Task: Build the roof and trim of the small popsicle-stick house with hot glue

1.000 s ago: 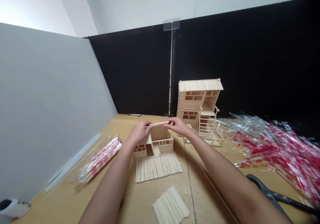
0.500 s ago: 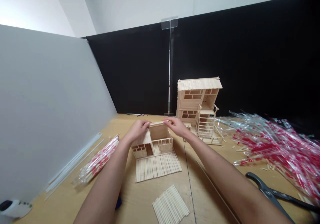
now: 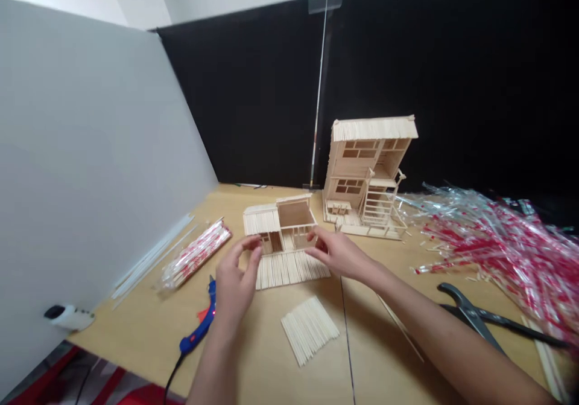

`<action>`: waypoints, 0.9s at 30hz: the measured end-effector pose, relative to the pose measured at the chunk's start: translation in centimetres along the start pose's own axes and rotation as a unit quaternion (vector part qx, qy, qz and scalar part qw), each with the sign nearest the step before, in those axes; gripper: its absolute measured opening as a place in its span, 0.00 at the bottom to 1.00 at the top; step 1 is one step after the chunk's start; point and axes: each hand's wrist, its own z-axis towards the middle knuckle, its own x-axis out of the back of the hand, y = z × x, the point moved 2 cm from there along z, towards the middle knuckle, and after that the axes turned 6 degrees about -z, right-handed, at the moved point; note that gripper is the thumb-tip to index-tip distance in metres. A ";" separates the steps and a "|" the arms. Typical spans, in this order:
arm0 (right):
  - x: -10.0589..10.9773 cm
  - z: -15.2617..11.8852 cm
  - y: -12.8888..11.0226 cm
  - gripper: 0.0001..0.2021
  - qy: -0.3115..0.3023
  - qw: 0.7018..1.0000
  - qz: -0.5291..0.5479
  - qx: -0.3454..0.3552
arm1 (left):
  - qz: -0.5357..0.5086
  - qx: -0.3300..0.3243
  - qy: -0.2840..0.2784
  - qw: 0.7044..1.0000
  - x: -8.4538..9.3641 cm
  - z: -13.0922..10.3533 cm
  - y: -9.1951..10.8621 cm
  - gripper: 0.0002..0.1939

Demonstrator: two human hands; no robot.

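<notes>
A small unfinished stick house (image 3: 294,212) stands on the table; its left part has a slatted roof and its right part is open on top. In front of the house spreads its slatted stick deck (image 3: 289,270). My left hand (image 3: 239,275) is at the front left corner, thumb and fingers apart, nothing held. At the front right my right hand (image 3: 341,253) is near the railing, its thumb and fingers apart; whether it touches the house I cannot tell. Closer to me lies a flat panel of sticks (image 3: 310,329).
A blue glue gun (image 3: 199,326) lies left of my left arm. Farther left are a bag of sticks (image 3: 196,254) and white glue sticks (image 3: 151,257). A taller stick house (image 3: 368,175) stands behind. On the right are crumpled wrappers (image 3: 497,248) and black-handled cutters (image 3: 473,314).
Both hands have let go of the small house's top back edge and come down toward me, to its front. My view has tilted lower, and the glue gun now shows.
</notes>
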 end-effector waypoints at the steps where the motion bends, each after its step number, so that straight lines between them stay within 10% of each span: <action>1: -1.0 -1.4 0.1 0.13 -0.071 0.997 -0.011 -0.024 | 0.003 0.022 -0.036 0.999 -0.1 -2.3 -0.4 0.16; 4: -3.5 -4.9 0.5 0.17 -0.158 0.983 -0.028 -0.086 | 0.040 0.056 -0.158 0.985 -1.3 -8.6 -1.8 0.29; 9: -4.9 -7.4 0.3 0.16 -0.122 0.985 -0.021 -0.122 | 0.140 0.046 -0.252 0.957 -3.6 -14.1 -2.7 0.48; 27: -5.5 -8.3 0.6 0.11 -0.121 0.985 0.046 -0.116 | 0.120 -0.025 -0.276 0.953 -3.1 -13.2 -3.2 0.46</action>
